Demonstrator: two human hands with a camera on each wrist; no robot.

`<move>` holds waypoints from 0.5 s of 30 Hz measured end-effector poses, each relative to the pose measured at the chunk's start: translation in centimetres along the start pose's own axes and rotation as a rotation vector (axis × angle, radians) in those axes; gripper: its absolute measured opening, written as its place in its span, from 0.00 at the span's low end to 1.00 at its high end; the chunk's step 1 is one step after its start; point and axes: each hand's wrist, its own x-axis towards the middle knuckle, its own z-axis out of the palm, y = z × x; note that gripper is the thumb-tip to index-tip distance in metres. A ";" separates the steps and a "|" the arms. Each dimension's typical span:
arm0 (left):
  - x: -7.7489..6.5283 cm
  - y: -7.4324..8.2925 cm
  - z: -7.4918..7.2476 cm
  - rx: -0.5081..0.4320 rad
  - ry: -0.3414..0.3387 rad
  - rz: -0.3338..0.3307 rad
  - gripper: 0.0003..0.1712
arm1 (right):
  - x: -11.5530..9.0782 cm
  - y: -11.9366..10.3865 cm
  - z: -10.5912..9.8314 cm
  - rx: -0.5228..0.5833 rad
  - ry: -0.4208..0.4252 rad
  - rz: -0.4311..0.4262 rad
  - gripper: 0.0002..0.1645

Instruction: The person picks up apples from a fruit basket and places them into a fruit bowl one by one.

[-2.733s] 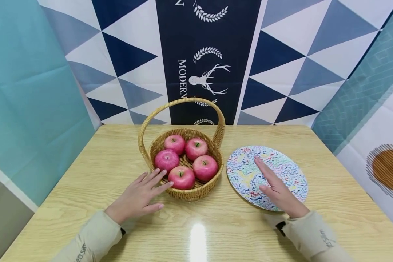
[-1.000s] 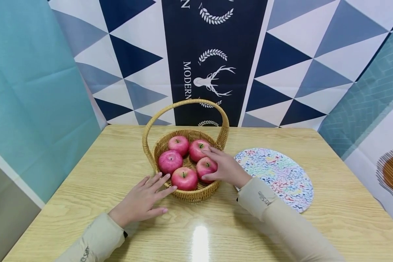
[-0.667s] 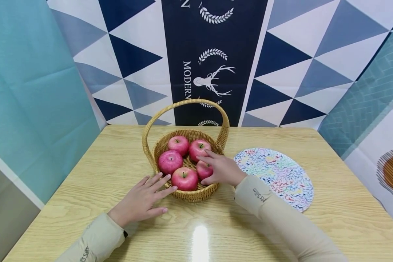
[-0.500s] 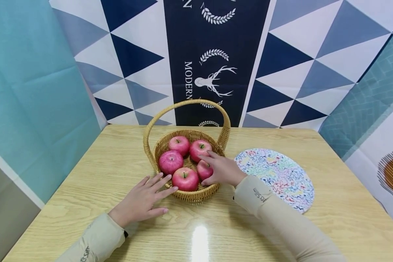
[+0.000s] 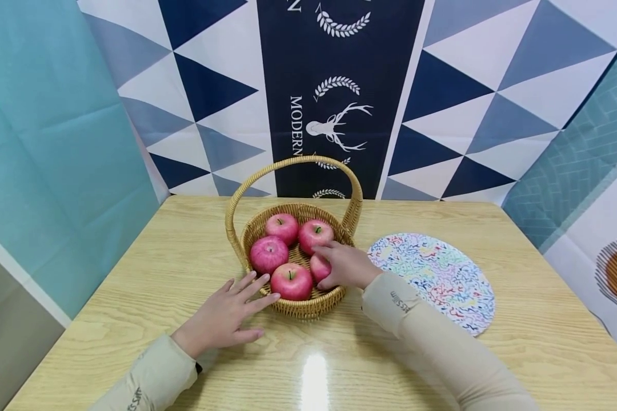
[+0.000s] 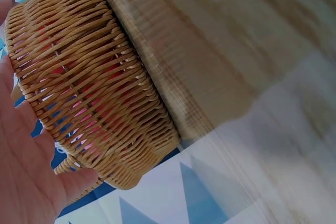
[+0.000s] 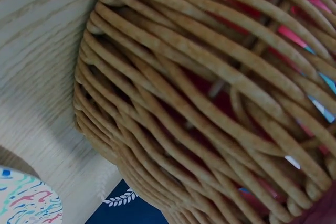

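Note:
A wicker basket (image 5: 308, 310) with a tall arched handle holds several pink-red apples. My right hand (image 5: 351, 266) reaches over the basket's right rim and holds the right-front apple (image 5: 319, 267), thumb in front and fingers over its far side. Much of that apple is hidden under the hand. At the front left rim, my left hand (image 5: 225, 313) is spread, fingertips against the basket beside the front apple (image 5: 291, 281). In the left wrist view the left palm and fingers (image 6: 23, 145) lie along the woven wall. The right wrist view is mostly filled by the basket's wall (image 7: 184, 93).
A flat round mat (image 5: 442, 279) with multicoloured squiggles lies right of the basket, partly behind the right forearm. Everything stands on a light wood table (image 5: 185, 240), backed by a patterned cloth (image 5: 226, 131) with triangles and a deer head.
My right hand has moved left from over the round mat into the basket, and its fingers have curled around the right-front apple. The left hand keeps its place at the rim.

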 end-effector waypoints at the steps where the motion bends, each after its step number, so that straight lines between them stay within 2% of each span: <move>1: 0.0 0.0 0.0 -0.001 -0.004 0.000 0.38 | 0.1 0.0 0.0 -0.006 -0.002 0.006 0.49; 8: 0.0 -0.1 -0.1 -0.023 -0.028 -0.002 0.45 | 0.7 -0.2 -0.1 -0.072 -0.023 0.032 0.49; 15: 0.0 -0.1 -0.2 -0.021 -0.027 -0.005 0.46 | 1.1 -0.4 -0.1 -0.118 -0.056 0.037 0.46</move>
